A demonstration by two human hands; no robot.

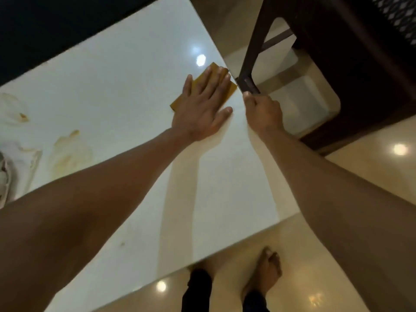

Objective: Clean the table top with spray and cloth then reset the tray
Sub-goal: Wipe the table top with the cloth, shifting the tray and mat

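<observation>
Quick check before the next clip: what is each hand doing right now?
Left hand: open, fingers flat, pressing the yellow cloth on the table top.
Right hand: closed in a grip on the dark chair.

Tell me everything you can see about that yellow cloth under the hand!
The flat mustard-yellow cloth looks thin, folded into a rough rectangle. It lies flat on the glossy white table top, near the edge by the dark brown chair. The left hand presses on it with straight, spread fingers, hiding its middle; only its corners and edges peek out. The right hand does not touch it.
</observation>
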